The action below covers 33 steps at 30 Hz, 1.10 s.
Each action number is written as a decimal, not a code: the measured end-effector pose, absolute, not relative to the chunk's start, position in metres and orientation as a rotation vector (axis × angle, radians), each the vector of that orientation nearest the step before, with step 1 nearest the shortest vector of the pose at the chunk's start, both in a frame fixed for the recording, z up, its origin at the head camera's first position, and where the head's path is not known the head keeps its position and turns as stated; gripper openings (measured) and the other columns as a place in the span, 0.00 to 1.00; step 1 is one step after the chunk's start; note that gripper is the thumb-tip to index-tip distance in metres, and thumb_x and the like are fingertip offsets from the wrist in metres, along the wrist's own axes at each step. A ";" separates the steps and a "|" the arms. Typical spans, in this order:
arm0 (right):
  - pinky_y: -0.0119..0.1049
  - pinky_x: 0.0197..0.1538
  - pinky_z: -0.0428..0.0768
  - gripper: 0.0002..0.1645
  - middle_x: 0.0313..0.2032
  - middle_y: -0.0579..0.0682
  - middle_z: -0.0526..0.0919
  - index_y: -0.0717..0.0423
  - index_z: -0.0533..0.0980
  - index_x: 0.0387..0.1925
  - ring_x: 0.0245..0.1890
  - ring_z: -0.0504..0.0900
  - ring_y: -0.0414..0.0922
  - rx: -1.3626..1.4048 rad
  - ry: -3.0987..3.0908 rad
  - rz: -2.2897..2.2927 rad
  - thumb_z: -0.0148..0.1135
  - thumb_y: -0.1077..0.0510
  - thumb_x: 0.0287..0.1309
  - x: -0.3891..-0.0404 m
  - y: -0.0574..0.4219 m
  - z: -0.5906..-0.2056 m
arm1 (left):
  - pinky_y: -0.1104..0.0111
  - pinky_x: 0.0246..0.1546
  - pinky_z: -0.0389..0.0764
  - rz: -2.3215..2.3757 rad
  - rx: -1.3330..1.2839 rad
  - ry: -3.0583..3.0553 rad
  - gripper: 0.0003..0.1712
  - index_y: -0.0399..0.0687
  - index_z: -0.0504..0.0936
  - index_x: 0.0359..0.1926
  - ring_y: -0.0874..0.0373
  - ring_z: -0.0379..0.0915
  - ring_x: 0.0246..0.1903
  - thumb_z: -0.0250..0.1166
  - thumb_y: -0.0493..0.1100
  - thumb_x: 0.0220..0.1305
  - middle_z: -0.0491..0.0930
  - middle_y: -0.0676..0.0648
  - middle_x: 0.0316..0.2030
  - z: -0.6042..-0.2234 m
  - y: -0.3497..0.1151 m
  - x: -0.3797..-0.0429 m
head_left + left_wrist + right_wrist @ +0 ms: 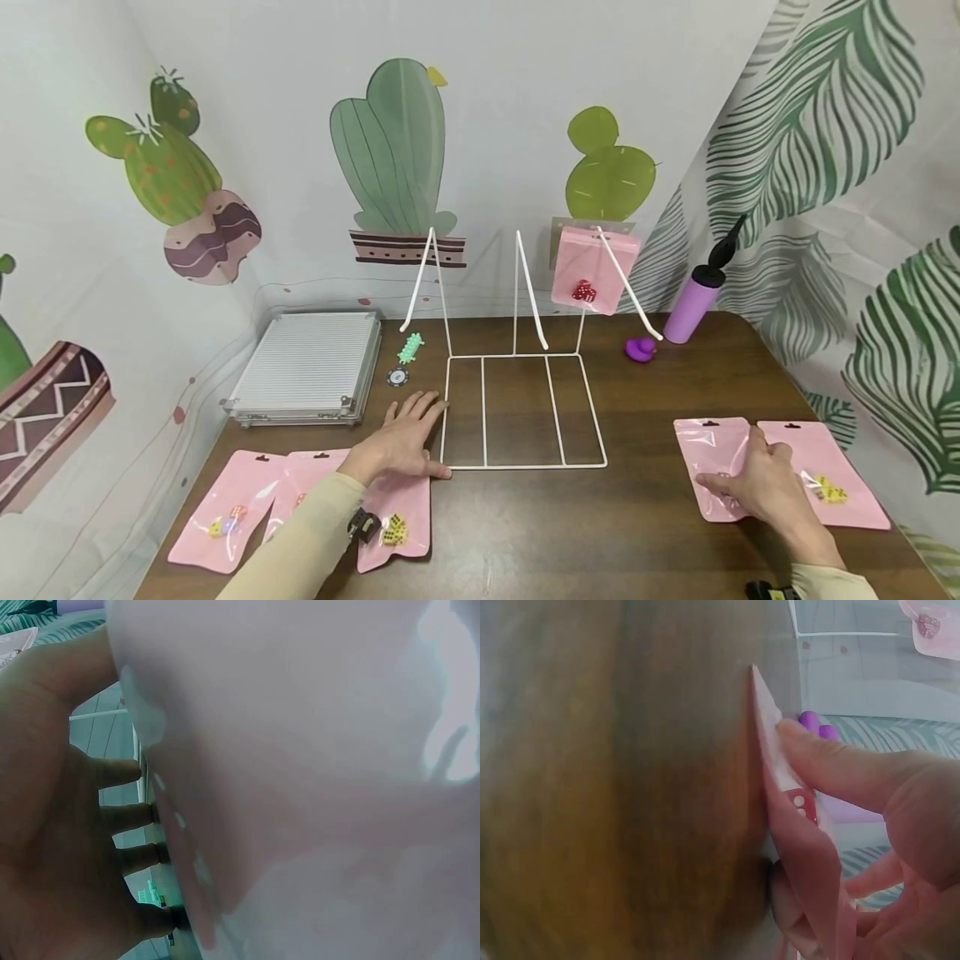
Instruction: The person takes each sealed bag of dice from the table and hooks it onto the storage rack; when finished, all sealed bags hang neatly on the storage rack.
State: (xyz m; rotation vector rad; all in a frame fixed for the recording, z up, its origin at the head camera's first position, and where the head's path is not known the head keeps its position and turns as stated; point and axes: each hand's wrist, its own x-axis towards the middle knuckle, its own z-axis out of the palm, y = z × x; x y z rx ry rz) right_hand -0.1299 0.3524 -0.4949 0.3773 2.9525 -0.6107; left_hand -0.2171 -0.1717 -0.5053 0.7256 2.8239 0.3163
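My left hand (401, 442) lies with fingers spread at the left side of a white wire display rack (485, 417). Its thumb is by the rack's front left corner, and its fingertips are at the side wire. Under that wrist is a pink zip bag (405, 508) with yellow dice, its surface filling much of the left wrist view. On the right, my right hand (768, 483) pinches another pink zip bag (712, 446) that lies on the table. In the right wrist view the thumb presses that bag's face beside a red die (802, 802), and fingers curl at its edge.
One pink bag (592, 262) with red dice hangs on the rack's right hook. More pink bags (232, 500) lie left, and one (840, 492) right. A silver case (307, 362), green toy (410, 347), poker chip (397, 377), purple duck (640, 349) and purple pump (693, 308) stand behind.
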 end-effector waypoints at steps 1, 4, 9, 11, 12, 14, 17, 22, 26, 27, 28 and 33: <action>0.66 0.41 0.73 0.81 0.47 0.86 0.56 0.81 0.42 0.67 0.39 0.68 0.74 0.361 2.966 -0.605 0.77 0.31 0.33 -0.130 0.353 -0.495 | 0.33 0.66 0.51 0.315 0.724 2.825 0.67 0.52 0.57 0.74 0.39 0.43 0.74 0.72 0.75 0.36 0.52 0.41 0.74 -0.505 -0.172 -0.217; 0.66 0.42 0.73 0.76 0.46 0.87 0.62 0.81 0.45 0.66 0.42 0.70 0.75 0.299 3.019 -0.601 0.78 0.36 0.36 -0.131 0.353 -0.495 | 0.33 0.66 0.51 0.310 0.718 2.826 0.67 0.52 0.56 0.74 0.39 0.43 0.74 0.72 0.75 0.36 0.52 0.40 0.74 -0.505 -0.171 -0.217; 0.65 0.44 0.73 0.71 0.47 0.85 0.68 0.81 0.47 0.66 0.43 0.73 0.74 0.230 3.040 -0.616 0.78 0.41 0.39 -0.132 0.354 -0.495 | 0.33 0.66 0.50 0.313 0.717 2.824 0.67 0.52 0.56 0.74 0.39 0.43 0.74 0.72 0.75 0.36 0.51 0.40 0.74 -0.505 -0.172 -0.217; 0.65 0.44 0.73 0.70 0.48 0.85 0.68 0.80 0.47 0.66 0.44 0.73 0.73 0.227 3.040 -0.629 0.77 0.41 0.39 -0.132 0.354 -0.496 | 0.33 0.66 0.50 0.319 0.722 2.823 0.67 0.52 0.56 0.74 0.39 0.43 0.74 0.73 0.75 0.37 0.51 0.40 0.74 -0.505 -0.172 -0.217; 0.65 0.44 0.73 0.70 0.48 0.84 0.68 0.80 0.47 0.67 0.44 0.74 0.73 0.222 3.046 -0.639 0.77 0.42 0.40 -0.132 0.353 -0.496 | 0.33 0.66 0.50 0.321 0.726 2.825 0.67 0.52 0.56 0.74 0.39 0.43 0.74 0.73 0.74 0.37 0.52 0.40 0.74 -0.505 -0.172 -0.217; 0.65 0.44 0.73 0.69 0.48 0.84 0.69 0.79 0.48 0.67 0.44 0.74 0.74 0.219 3.054 -0.654 0.77 0.41 0.40 -0.132 0.353 -0.495 | 0.33 0.65 0.51 0.326 0.733 2.827 0.67 0.52 0.56 0.74 0.39 0.44 0.74 0.73 0.74 0.37 0.52 0.41 0.74 -0.506 -0.172 -0.217; 0.65 0.44 0.73 0.69 0.48 0.84 0.69 0.77 0.48 0.68 0.45 0.74 0.75 0.207 3.076 -0.679 0.76 0.40 0.41 -0.131 0.352 -0.493 | 0.33 0.65 0.51 0.329 0.734 2.828 0.67 0.52 0.56 0.74 0.39 0.44 0.73 0.73 0.74 0.37 0.52 0.41 0.74 -0.507 -0.172 -0.217; 0.66 0.44 0.73 0.68 0.47 0.84 0.70 0.75 0.50 0.69 0.45 0.74 0.76 0.181 3.146 -0.704 0.76 0.39 0.41 -0.130 0.347 -0.489 | 0.33 0.65 0.51 0.331 0.727 2.827 0.67 0.53 0.56 0.74 0.39 0.43 0.74 0.73 0.74 0.37 0.52 0.41 0.74 -0.507 -0.172 -0.218; 0.64 0.41 0.73 0.66 0.45 0.81 0.73 0.72 0.52 0.68 0.42 0.76 0.73 0.147 3.193 -0.728 0.77 0.41 0.41 -0.129 0.342 -0.484 | 0.32 0.65 0.51 0.340 0.732 2.828 0.66 0.52 0.57 0.74 0.38 0.44 0.73 0.73 0.74 0.37 0.52 0.40 0.74 -0.506 -0.172 -0.217; 0.64 0.41 0.73 0.66 0.45 0.81 0.73 0.71 0.52 0.68 0.42 0.76 0.72 0.139 3.200 -0.734 0.77 0.41 0.41 -0.130 0.341 -0.482 | 0.32 0.65 0.51 0.342 0.733 2.828 0.66 0.52 0.57 0.74 0.38 0.44 0.73 0.73 0.74 0.37 0.52 0.40 0.74 -0.505 -0.172 -0.217; 0.64 0.41 0.73 0.66 0.45 0.81 0.73 0.71 0.51 0.69 0.42 0.76 0.72 0.131 3.206 -0.740 0.78 0.41 0.41 -0.130 0.340 -0.480 | 0.32 0.65 0.50 0.340 0.735 2.828 0.66 0.52 0.57 0.74 0.38 0.44 0.73 0.73 0.74 0.37 0.52 0.40 0.74 -0.505 -0.172 -0.217; 0.66 0.43 0.72 0.65 0.48 0.82 0.72 0.71 0.51 0.69 0.44 0.74 0.73 0.092 3.249 -0.780 0.78 0.42 0.41 -0.130 0.331 -0.467 | 0.32 0.65 0.50 0.343 0.737 2.828 0.66 0.51 0.57 0.74 0.39 0.43 0.73 0.73 0.74 0.37 0.52 0.40 0.74 -0.505 -0.172 -0.216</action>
